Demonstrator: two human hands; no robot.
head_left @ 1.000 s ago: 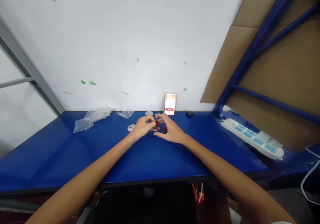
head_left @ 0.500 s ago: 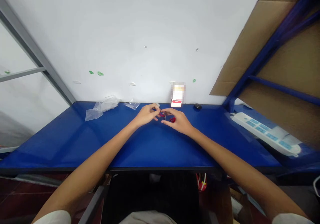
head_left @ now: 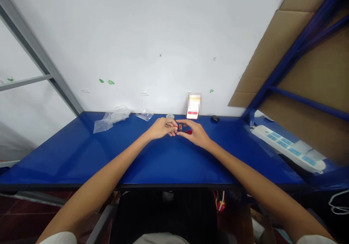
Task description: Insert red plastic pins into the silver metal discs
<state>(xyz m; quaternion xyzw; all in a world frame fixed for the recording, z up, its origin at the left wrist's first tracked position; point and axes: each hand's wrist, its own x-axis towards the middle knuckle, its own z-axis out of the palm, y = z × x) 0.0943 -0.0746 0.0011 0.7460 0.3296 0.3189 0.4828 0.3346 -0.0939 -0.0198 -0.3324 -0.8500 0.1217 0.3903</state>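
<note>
Over the blue table point(head_left: 174, 160), my two hands meet fingertip to fingertip. My left hand point(head_left: 163, 127) is pinched closed on a thin red cord point(head_left: 176, 127). Thumb and fingers of my right hand point(head_left: 196, 132) curl round a small dark disc-like piece point(head_left: 180, 127), gripping it by its edges; its exact kind is too small to make out. A bunched red cord point(head_left: 188, 131) shows beneath the right fingers. Just behind my left hand lies a white round spool-like thing point(head_left: 170, 116).
A lit phone point(head_left: 192, 109) leans against the wall, with a small black object point(head_left: 215, 118) to its right. Clear plastic bags point(head_left: 113, 117) lie at the back left. A white power strip point(head_left: 287, 147) rests at the right, beside blue metal framing point(head_left: 272, 71).
My left fingers have lowered slightly and closed in on the red cord. The white round thing behind them shows more fully. The right hand keeps its hold, and the view has tilted a little.
</note>
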